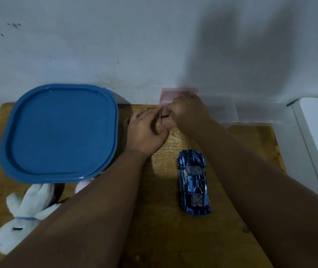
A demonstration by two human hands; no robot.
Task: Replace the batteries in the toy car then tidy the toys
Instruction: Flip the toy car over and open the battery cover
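Where the worn, yellowish wooden bench [173, 238] comes nearest, two bare forearms reach away across it. Beside the left forearm lies a fluffy white plush toy [28, 207] with a thin blue band round it, its far end reaching the near edge of the container behind. Between the forearms, nearer the right one, the toy car [194, 182] stands on its wheels on the bench. It has a glossy, chrome-blue, sharply angled sports body set lengthwise away from the viewer, and neither grip touches it.

Farther back on the left sits a large rounded-square container under a smooth blue plastic lid [61, 132] with a raised rim. Just beside its right edge, the left grip [146, 130] curls forefinger and thumb round a small pale-pink translucent case [173, 93], whose lid stands open against the wall. The right grip [188, 111], motion-blurred, is curled over the case and pinches a short black rod [165, 116] that sticks out toward the left grip; what the rod is cannot be told. Right of the case lies a hazy clear plastic box [231, 113]. Behind everything rises a scuffed white wall [115, 45], and a white cabinet [317, 132] stands at the right.
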